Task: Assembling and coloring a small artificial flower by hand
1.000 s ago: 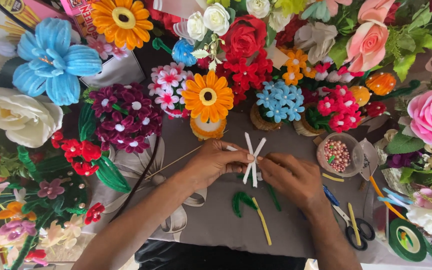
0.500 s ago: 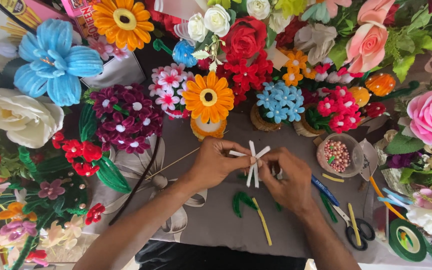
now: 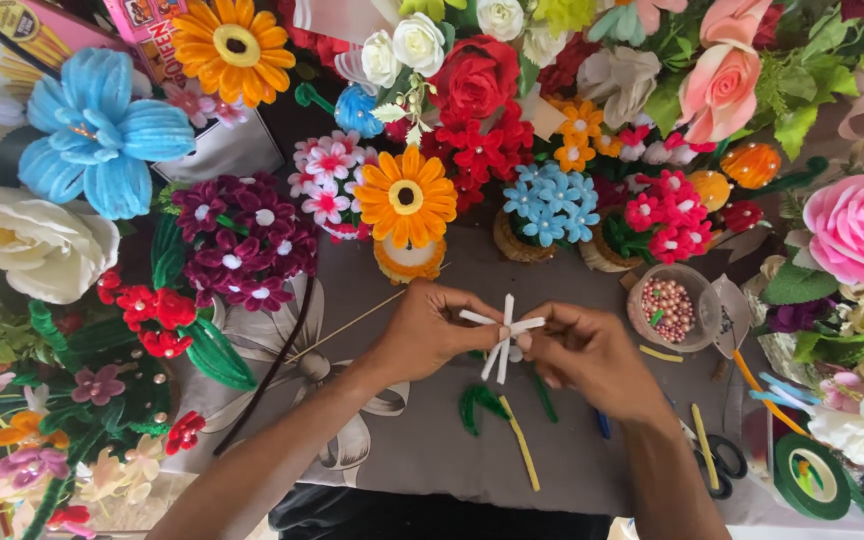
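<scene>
Grey table [image 3: 422, 450], hands [image 3: 430, 330] pinching white pipe cleaners [image 3: 503, 335], crossed, longest upright

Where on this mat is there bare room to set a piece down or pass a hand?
Bare grey mat lies below the left hand, between the left forearm and the green stem piece. A smaller patch sits between the orange flower pot and the bead bowl. The flower-packed top and side edges are crowded, as is the lower right around the scissors and green tape roll.
</scene>
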